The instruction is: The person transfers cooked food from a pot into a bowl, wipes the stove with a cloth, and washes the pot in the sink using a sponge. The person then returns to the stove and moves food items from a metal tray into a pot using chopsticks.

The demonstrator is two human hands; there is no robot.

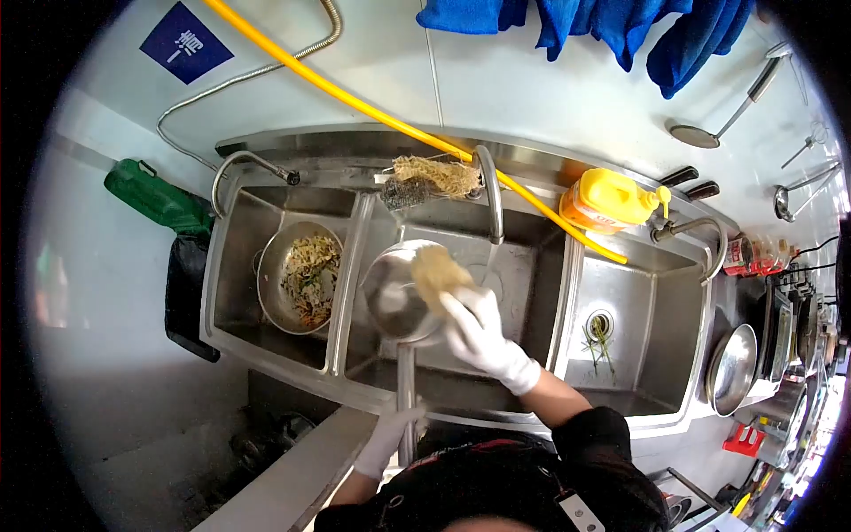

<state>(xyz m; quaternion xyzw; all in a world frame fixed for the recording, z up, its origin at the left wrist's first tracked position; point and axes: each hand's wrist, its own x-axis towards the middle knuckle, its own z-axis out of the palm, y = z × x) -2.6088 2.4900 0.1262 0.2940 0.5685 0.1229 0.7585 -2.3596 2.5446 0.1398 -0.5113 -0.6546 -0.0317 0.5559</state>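
My right hand, in a white glove, is closed on a tan scrubber at the right edge of a round metal pan. The scrubber is blurred. The pan is over the middle basin, its handle pointing down toward me. Gloved as well, my left hand is wrapped round the lower part of that handle. Water runs from the faucet above the basin, to the right of the pan.
A strainer bowl with food scraps stands in the left basin. Green stems lie by the right basin's drain. Behind are a fibre scrubber, a yellow jug and a yellow hose. Metal pans stand at the right.
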